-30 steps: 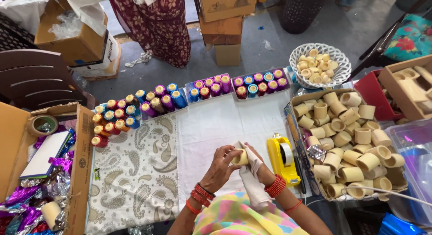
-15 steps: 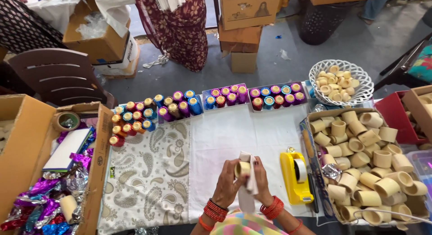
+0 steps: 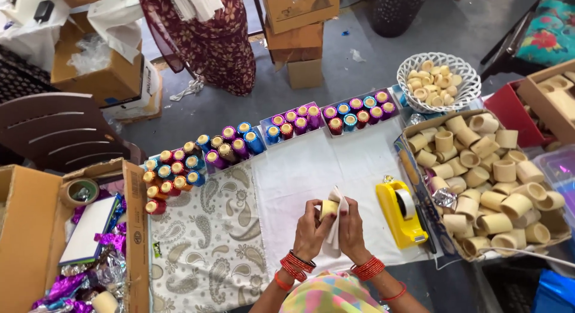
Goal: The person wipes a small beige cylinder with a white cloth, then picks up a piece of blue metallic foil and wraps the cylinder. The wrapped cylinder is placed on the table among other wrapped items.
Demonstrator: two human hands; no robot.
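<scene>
**Holding one pale tube and a white sheet above the cloth**

Starting at the left edge, one open cardboard box [image 3: 36, 229] holds a roll of brown tape [image 3: 79, 192], a white pad and crumpled purple foil [image 3: 72, 283]. Just right of it, foil-wrapped tubes [image 3: 173, 169] in red, blue, purple and gold stand in a loose cluster on the paisley cloth [image 3: 203, 253], and the line runs on through two shallow trays [image 3: 326, 115]; the tubes are too tightly packed for an exact count.

At the centre, the left hand [image 3: 311, 229] pinches a single cream cardboard tube [image 3: 328, 208] by its side, fingers curled round it, while the right hand [image 3: 352, 229] presses a white sheet [image 3: 336, 226] against that tube. Both hands are close together, over the plain white cloth [image 3: 299, 169]. Red bangles ring each wrist.

Near the right hand sits one yellow tape dispenser [image 3: 400, 214]. Beyond it, one large box [image 3: 413, 142] is heaped with bare cream tubes, dozens of them. Behind it, one white lattice basket [image 3: 473, 73] holds smaller cream rings.
</scene>
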